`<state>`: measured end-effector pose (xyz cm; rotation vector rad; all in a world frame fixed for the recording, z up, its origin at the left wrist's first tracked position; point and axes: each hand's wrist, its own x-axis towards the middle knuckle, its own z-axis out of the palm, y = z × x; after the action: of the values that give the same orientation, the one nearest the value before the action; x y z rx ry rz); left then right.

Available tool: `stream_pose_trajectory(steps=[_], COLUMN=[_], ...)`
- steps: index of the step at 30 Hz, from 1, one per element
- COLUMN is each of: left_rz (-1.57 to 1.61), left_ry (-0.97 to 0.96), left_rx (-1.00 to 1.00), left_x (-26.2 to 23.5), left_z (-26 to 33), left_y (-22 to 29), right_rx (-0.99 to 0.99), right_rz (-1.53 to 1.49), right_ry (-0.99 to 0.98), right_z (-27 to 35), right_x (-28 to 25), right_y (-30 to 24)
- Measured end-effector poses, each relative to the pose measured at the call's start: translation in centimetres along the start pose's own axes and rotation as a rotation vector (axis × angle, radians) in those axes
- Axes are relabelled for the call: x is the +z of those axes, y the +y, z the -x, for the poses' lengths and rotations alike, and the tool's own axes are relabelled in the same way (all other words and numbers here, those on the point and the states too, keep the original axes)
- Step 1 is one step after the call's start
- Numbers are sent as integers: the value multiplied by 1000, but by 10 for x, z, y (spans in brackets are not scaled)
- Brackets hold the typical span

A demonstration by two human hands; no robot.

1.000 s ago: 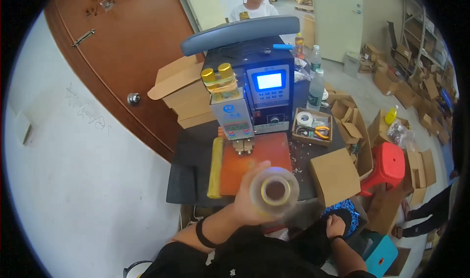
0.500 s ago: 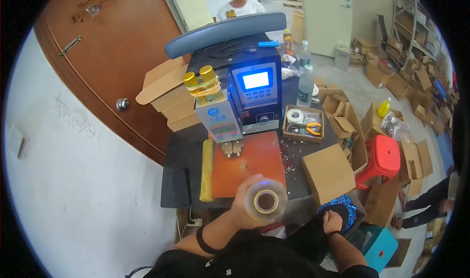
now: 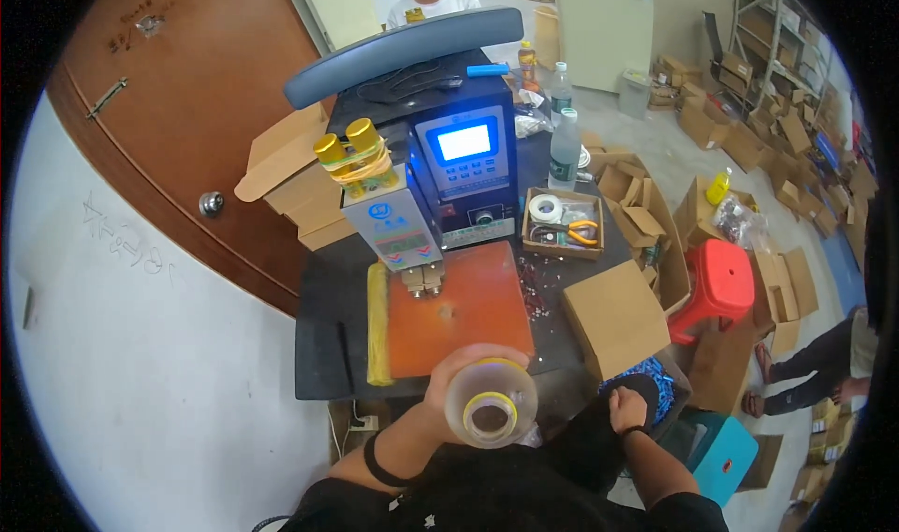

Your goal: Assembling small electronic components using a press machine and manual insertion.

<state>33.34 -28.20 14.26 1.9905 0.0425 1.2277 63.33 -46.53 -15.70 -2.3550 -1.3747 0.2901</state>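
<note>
My left hand [image 3: 440,382] is wrapped round a clear plastic bottle [image 3: 465,393]. Its open mouth has a yellow ring and tilts toward me, in front of the machine's orange work plate [image 3: 449,317]. My right hand [image 3: 629,408] rests on my black-clad knee, fingers curled; whatever they may hold is hidden. Beside it is a carton of small blue pieces [image 3: 665,399]. Beyond the bottle stands a blue machine [image 3: 464,181] with a lit screen and a grey head [image 3: 393,218] whose metal tips hang above the plate. Gold-capped vials [image 3: 346,153] are banded on top of that head.
A yellow roll [image 3: 378,326] lies along the plate's left edge. To the right are a tray of tape and pliers [image 3: 565,225], water bottles [image 3: 565,153], a closed carton [image 3: 616,321] and a red stool [image 3: 716,288]. One person stands behind the machine, another at far right.
The bottle's mouth has tipped down and toward me, still in my left hand. My right hand stays at the knee. The whole view has shifted slightly.
</note>
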Motion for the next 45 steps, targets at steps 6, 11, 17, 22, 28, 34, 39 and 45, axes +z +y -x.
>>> stream_pose_trajectory(steps=[6,11,17,22,28,34,39,45], left_rz=[379,-170,-324,-371,-587,-627,-630,-392], left_ry=[-98,-135,-188,29,184,256,221,21], left_rx=[-302,297,130,504,568,679,721,486], left_x=[-10,-19,-27,-20,-20,-29,-34,-42], left_z=[6,-71,-101,-108,-121,-132,-128,-111], left_y=[-12,16,62,50,56,59,58,59], right_rx=[-34,2,14,-9,32,10,0,19], right_rz=[18,38,-7,-19,-69,-9,-4,-8], right_ry=[21,-15,-37,-5,-72,-16,-24,-13], right_z=[-2,-1,1,0,-2,1,-8,5], right_x=[1,2,2,5,21,-1,0,0], right_y=[-2,2,5,7,27,5,-9,8])
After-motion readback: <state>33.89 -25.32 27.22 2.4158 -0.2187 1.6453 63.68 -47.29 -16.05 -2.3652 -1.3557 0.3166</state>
